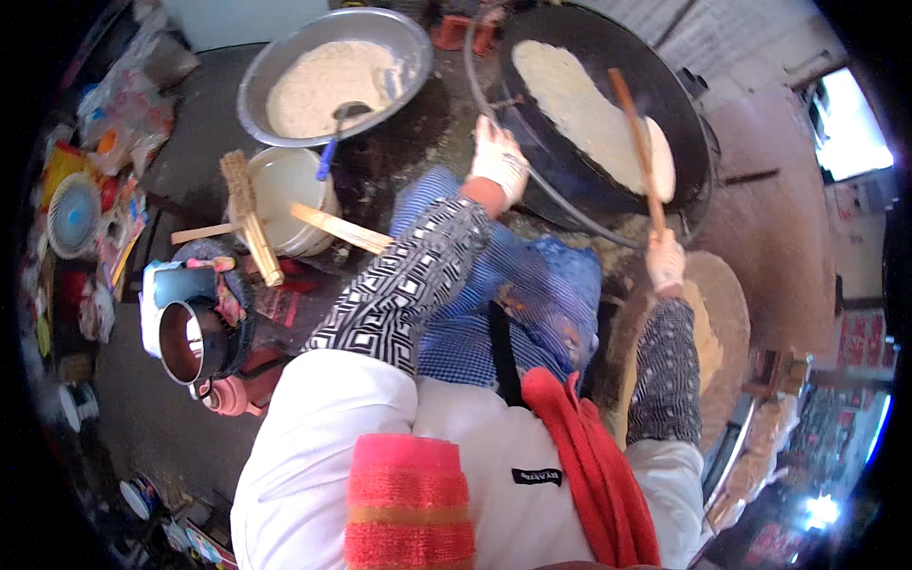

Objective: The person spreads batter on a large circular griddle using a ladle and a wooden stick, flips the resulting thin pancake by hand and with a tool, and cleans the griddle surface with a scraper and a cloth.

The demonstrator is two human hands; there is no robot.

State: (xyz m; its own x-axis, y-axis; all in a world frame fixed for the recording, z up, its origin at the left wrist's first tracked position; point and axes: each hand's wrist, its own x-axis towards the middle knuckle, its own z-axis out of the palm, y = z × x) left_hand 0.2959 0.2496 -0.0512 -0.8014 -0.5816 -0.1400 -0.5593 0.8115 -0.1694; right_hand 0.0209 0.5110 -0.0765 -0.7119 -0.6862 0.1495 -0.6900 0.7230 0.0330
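My right hand (666,261), in a pale glove, is closed around the lower end of a long wooden stick (635,128). The stick lies across a long, pale sheet of dough (575,104) in a large dark round pan (684,90). One end of the dough shows to the right of the stick. At the pan's left side, my gloved left hand (500,161) has its fingers curled at a grey metal hoop (567,204) that runs around the pan. Below my right hand, a round board (727,294) carries a yellowish flat piece, partly hidden by my forearm.
A wide metal basin (255,104) of pale batter holds a blue-handled ladle (328,157). Nearer stands a whitish bucket (318,185) with wooden sticks (337,226) and a bristle brush (249,218) across it. A metal pot (190,342) and pink bottle (228,394) are at left.
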